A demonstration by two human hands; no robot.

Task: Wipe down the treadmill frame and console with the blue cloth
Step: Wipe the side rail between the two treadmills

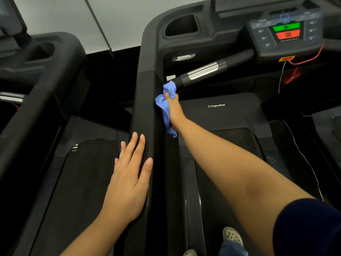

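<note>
The treadmill's black left side rail (145,93) runs from the bottom centre up to the console (285,34), which has a green and a red button. My right hand (174,109) is shut on the blue cloth (167,106) and presses it against the inner face of that rail, just below the handlebar (203,72) with its silver grip. Part of the cloth hangs down below my wrist. My left hand (129,174) lies flat and open on the outer side of the same rail, lower down, fingers spread.
A cup holder recess (181,24) sits at the console's left. A red safety cord (306,60) and a thin white cable (302,152) hang at the right. A second treadmill (36,74) stands close on the left. My shoe (232,236) rests on the belt (228,163).
</note>
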